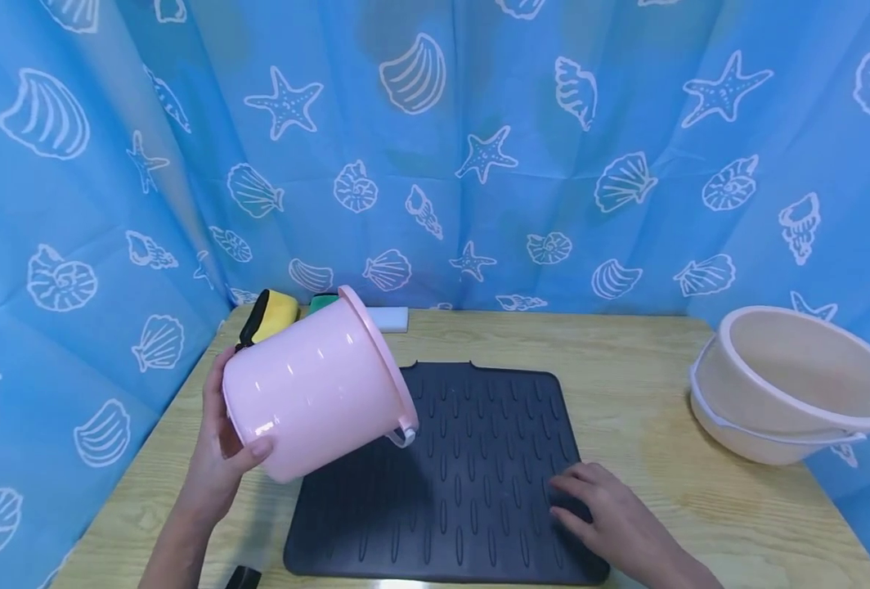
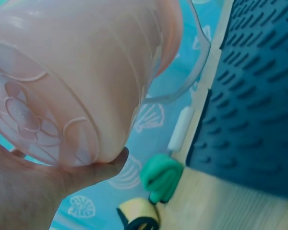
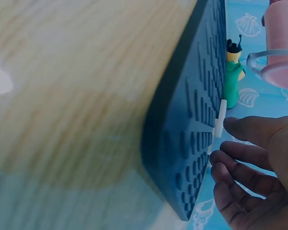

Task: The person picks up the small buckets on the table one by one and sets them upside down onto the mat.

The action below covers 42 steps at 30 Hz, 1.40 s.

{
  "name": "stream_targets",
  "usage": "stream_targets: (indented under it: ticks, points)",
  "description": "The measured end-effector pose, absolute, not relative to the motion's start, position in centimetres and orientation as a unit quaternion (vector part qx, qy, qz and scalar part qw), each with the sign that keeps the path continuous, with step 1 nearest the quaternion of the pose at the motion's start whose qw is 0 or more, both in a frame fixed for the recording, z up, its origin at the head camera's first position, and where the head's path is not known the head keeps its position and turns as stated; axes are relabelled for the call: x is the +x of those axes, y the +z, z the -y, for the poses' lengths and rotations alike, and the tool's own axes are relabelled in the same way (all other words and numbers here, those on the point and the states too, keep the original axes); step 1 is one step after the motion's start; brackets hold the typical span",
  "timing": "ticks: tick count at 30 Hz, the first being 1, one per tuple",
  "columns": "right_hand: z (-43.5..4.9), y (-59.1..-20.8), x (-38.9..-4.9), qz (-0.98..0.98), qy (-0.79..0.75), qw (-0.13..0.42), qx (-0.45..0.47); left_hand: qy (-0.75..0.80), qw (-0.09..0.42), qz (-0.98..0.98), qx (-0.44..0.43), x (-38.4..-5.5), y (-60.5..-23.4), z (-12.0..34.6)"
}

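A pink bucket (image 1: pixel 317 388) is tilted on its side in the air, its rim toward the right and its handle hanging at the lower rim. My left hand (image 1: pixel 217 446) grips it round the base, the thumb on the near side; the left wrist view shows the flower-patterned bottom of the bucket (image 2: pixel 62 96). Below lies a dark ribbed mat (image 1: pixel 472 491). My right hand (image 1: pixel 615 515) hovers over the mat's right edge with loosely bent fingers and holds nothing, as the right wrist view shows too.
A beige basin (image 1: pixel 766 409) with a handle stands tilted at the table's right. Along the back lie a yellow and black item (image 1: pixel 276 315), a green cloth-like item (image 2: pixel 161 175) and a white block (image 1: pixel 389 319). A small black object (image 1: pixel 244 577) is at the front edge. Blue shell-print curtains surround the table.
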State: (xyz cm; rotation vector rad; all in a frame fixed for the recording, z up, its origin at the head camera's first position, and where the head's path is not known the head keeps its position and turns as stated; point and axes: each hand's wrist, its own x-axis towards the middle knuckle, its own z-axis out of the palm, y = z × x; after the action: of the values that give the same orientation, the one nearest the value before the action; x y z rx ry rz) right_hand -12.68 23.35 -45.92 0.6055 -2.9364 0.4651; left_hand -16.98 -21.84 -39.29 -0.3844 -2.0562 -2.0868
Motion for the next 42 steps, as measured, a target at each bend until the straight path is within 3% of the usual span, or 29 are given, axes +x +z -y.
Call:
stream_targets:
  ticks: [13,24,42]
  points:
    - [-23.8,-47.9,-12.4,0.96,0.156,0.015,0.233,-0.687,0.104,0.71,-0.116,-16.6,-38.7,24.8]
    - [-23.7,-48.7,-12.2,0.954,0.177,0.055,0.234,-0.669,0.087,0.723,-0.152,-16.9,-37.3,28.5]
    - [-23.4,-49.0,-12.4,0.958,0.185,0.022,0.218,-0.422,0.058,0.895,-0.131,-19.1,-35.1,32.6]
